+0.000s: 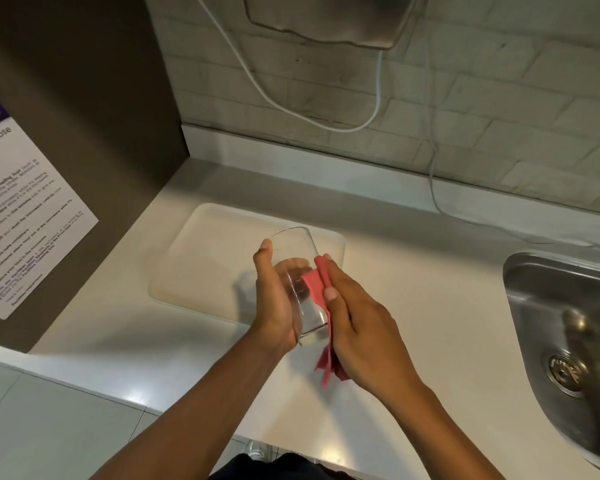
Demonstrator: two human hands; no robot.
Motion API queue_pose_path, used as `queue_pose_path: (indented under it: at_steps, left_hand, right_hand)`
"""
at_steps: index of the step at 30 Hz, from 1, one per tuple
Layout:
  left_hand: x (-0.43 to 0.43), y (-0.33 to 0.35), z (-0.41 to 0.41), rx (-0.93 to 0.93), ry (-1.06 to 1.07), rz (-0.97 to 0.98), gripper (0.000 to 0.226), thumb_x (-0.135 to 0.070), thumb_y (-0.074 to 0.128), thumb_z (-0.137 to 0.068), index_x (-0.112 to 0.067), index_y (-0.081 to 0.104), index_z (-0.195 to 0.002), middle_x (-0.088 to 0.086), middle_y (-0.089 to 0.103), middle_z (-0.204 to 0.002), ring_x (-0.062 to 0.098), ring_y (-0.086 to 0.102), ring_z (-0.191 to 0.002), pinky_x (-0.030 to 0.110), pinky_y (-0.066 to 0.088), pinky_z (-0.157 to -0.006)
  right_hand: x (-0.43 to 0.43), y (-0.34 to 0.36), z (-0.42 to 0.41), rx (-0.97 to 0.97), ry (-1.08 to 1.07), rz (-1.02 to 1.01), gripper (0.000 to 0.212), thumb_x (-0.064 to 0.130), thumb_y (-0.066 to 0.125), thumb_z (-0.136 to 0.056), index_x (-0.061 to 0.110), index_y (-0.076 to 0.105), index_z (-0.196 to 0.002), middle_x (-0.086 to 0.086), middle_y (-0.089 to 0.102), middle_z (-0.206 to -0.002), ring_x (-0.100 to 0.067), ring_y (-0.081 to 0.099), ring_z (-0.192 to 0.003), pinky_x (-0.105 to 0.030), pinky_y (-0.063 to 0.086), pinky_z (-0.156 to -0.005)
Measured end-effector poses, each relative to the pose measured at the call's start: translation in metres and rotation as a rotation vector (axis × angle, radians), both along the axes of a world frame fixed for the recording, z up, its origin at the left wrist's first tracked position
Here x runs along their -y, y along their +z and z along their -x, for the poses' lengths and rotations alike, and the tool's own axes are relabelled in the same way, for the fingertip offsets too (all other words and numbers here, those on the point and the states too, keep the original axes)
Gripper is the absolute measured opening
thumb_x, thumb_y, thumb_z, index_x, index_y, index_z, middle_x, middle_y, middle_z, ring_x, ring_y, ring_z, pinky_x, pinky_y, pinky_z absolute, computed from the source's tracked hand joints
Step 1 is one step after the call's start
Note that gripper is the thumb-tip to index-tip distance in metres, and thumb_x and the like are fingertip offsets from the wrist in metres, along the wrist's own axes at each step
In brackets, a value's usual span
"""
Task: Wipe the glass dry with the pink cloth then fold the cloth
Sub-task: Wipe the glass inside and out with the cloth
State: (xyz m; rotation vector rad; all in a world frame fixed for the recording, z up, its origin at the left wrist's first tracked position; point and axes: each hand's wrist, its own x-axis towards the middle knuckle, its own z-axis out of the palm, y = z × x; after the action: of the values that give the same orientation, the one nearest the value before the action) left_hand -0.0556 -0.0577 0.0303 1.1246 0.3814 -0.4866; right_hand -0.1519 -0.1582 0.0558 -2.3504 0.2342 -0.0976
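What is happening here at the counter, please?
A person is drying a clear glass over a white counter. The left hand holds the glass tilted, its open end pointing away from the person. The right hand presses a pink cloth against the side of the glass. A pale tray lies on the counter just behind the hands, and a steel sink is to the right. The cloth is not yet folded.

Overhead light brightens the white counter (pixel 413 306); soft shadows fall left of the hands; sink (pixel 568 323) motion-blurred; wide-angle bending at edges.
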Motion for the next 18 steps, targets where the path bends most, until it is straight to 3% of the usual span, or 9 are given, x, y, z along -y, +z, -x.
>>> queue_pose_path:
  at_steps: [2, 4, 6, 9, 11, 14, 18]
  left_hand:
    - [-0.001, 0.003, -0.005, -0.036, 0.012, 0.034, 0.094, -0.081, 0.038, -0.093, 0.004, 0.070, -0.116, 0.031, 0.074, -0.118, 0.048, 0.071, -0.110, 0.054, 0.056, -0.102]
    - [-0.002, 0.007, -0.009, -0.054, 0.052, 0.016, 0.081, -0.081, 0.043, -0.092, -0.004, 0.070, -0.098, 0.021, 0.070, -0.100, 0.040, 0.065, -0.098, 0.050, 0.053, -0.092]
    - [-0.001, 0.006, -0.008, -0.043, 0.084, -0.020, 0.075, -0.077, 0.044, -0.094, -0.008, 0.070, -0.087, 0.014, 0.068, -0.089, 0.035, 0.061, -0.094, 0.049, 0.051, -0.088]
    - [0.003, 0.004, 0.002, -0.046, 0.046, -0.035, 0.088, -0.077, 0.038, -0.097, 0.004, 0.072, -0.103, 0.024, 0.068, -0.103, 0.037, 0.063, -0.099, 0.050, 0.052, -0.093]
    - [0.005, 0.003, 0.007, -0.049, -0.012, 0.003, 0.100, -0.080, 0.035, -0.095, 0.010, 0.068, -0.121, 0.026, 0.072, -0.113, 0.040, 0.066, -0.105, 0.051, 0.054, -0.101]
    - [0.002, -0.001, 0.006, -0.011, -0.058, 0.021, 0.101, -0.083, 0.032, -0.093, 0.005, 0.066, -0.127, 0.030, 0.075, -0.125, 0.046, 0.070, -0.123, 0.057, 0.054, -0.106]
    - [0.006, 0.000, 0.006, 0.027, -0.082, -0.052, 0.091, -0.083, 0.031, -0.097, -0.004, 0.069, -0.122, 0.033, 0.073, -0.117, 0.039, 0.072, -0.108, 0.058, 0.056, -0.105]
  right_hand:
    - [-0.004, 0.004, 0.005, 0.029, 0.066, 0.113, 0.050, 0.059, 0.014, -0.105, 0.059, 0.011, -0.155, 0.031, 0.010, -0.164, -0.005, 0.056, -0.128, -0.030, 0.053, -0.099]
    - [-0.002, -0.003, 0.015, 0.039, 0.121, 0.190, 0.050, 0.058, 0.014, -0.104, 0.060, 0.009, -0.154, 0.033, 0.005, -0.164, -0.003, 0.062, -0.118, -0.023, 0.058, -0.084]
    - [0.004, -0.008, 0.019, 0.026, 0.098, 0.094, 0.046, 0.056, 0.019, -0.106, 0.063, 0.014, -0.152, 0.038, 0.012, -0.160, 0.000, 0.055, -0.128, -0.024, 0.054, -0.097]
    - [0.011, -0.008, 0.012, -0.018, 0.010, -0.066, 0.047, 0.056, 0.025, -0.106, 0.055, 0.027, -0.153, 0.037, 0.029, -0.155, 0.008, 0.037, -0.139, -0.025, 0.032, -0.118]
    - [0.012, -0.002, 0.006, -0.006, -0.011, -0.033, 0.048, 0.056, 0.025, -0.106, 0.053, 0.028, -0.154, 0.036, 0.030, -0.155, 0.014, 0.030, -0.137, -0.019, 0.026, -0.118]
    - [0.011, 0.001, 0.008, 0.026, 0.023, 0.047, 0.051, 0.058, 0.024, -0.105, 0.052, 0.025, -0.155, 0.034, 0.025, -0.159, 0.013, 0.025, -0.141, -0.010, 0.019, -0.114]
    - [0.008, -0.002, 0.014, 0.051, -0.042, -0.048, 0.052, 0.056, 0.029, -0.104, 0.048, 0.030, -0.155, 0.034, 0.026, -0.158, 0.014, 0.026, -0.143, -0.014, 0.023, -0.118]
